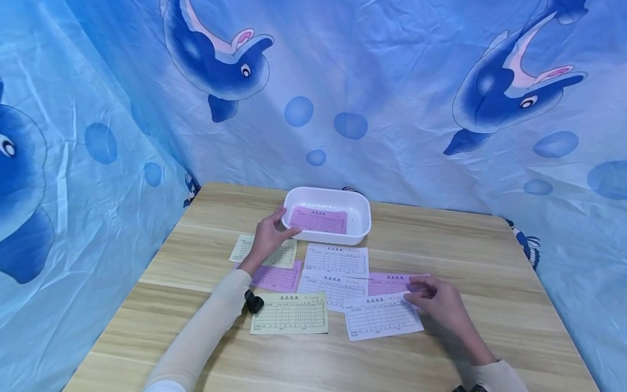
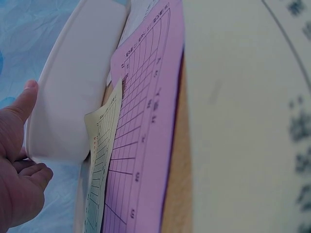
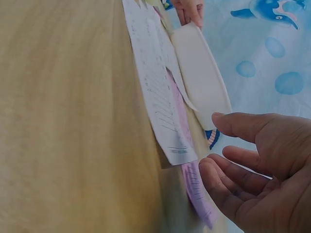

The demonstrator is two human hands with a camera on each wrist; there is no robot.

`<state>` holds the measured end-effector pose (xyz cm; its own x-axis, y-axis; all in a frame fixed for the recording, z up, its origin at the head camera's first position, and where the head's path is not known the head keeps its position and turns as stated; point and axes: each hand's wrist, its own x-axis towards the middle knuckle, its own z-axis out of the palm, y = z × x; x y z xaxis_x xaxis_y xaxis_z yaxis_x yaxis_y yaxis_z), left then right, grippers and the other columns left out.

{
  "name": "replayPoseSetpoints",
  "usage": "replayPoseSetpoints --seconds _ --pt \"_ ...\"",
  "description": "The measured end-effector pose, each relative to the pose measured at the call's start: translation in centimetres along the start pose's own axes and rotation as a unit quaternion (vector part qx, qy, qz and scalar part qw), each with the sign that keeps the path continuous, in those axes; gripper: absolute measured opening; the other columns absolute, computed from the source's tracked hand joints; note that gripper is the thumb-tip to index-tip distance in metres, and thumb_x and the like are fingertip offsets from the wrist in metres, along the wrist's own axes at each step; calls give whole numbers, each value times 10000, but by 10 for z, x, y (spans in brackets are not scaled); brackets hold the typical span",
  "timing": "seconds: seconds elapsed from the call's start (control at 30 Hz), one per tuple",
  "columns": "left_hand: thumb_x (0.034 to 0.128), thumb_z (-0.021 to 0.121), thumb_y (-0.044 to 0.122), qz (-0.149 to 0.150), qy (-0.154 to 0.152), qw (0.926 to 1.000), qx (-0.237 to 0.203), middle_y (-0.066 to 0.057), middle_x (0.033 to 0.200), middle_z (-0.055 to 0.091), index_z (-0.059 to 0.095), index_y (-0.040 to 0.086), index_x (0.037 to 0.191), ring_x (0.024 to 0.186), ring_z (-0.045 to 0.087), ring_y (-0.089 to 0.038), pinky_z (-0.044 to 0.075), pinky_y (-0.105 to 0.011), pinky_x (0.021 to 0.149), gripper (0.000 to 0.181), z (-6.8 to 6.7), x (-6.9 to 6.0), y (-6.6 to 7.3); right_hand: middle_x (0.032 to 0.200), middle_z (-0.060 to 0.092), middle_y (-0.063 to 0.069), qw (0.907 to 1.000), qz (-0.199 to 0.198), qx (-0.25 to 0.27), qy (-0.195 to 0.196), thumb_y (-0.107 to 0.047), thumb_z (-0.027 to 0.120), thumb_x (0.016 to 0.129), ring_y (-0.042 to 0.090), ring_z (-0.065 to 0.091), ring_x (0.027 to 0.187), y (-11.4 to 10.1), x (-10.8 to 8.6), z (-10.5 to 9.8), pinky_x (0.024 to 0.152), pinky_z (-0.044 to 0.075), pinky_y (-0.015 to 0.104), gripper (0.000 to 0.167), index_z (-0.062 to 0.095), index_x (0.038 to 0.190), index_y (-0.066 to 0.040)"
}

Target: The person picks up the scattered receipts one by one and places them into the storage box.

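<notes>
The left hand (image 1: 266,238) grips the left end of the white plastic tub (image 1: 333,238); the right hand (image 1: 442,305), thumb and fingers parted, is at the nearest white receipt slip (image 1: 383,318)'s right edge on the wooden table (image 1: 465,234). Overlap could drag the pink slip (image 1: 386,286) beneath along. The tub contains pink receipt paper (image 1: 318,220).

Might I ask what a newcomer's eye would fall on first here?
Probably the blue dolphin-printed backdrop behind the wooden table. Next might be the white tray near the table's far edge, with pink paper inside. Nearer, yellow slips, white slips and pink slips lie across the middle.
</notes>
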<state>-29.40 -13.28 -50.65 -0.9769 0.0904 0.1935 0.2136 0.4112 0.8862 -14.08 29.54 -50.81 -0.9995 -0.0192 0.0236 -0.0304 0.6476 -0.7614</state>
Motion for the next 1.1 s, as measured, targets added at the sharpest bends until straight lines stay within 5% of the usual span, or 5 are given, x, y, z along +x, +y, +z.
replayPoseSetpoints --seconds 0.57,1.1 --pt "857 850 333 -10 18 10000 -68 -147 1631 341 410 -1 1536 1475 376 -341 393 -454 1164 876 -1 -1 3 999 755 98 9999 98 -126 29 -71 889 767 90 672 770 4 -4 9 679 568 202 413 732 1141 7" --pt "858 849 331 31 44 9999 -141 -168 1627 350 415 -5 1531 1478 372 -344 392 -459 1164 869 1 -1 1 762 656 -15 9991 -78 -404 -78 -7 880 740 72 580 672 3 -6 14 589 500 202 336 748 1048 -4"
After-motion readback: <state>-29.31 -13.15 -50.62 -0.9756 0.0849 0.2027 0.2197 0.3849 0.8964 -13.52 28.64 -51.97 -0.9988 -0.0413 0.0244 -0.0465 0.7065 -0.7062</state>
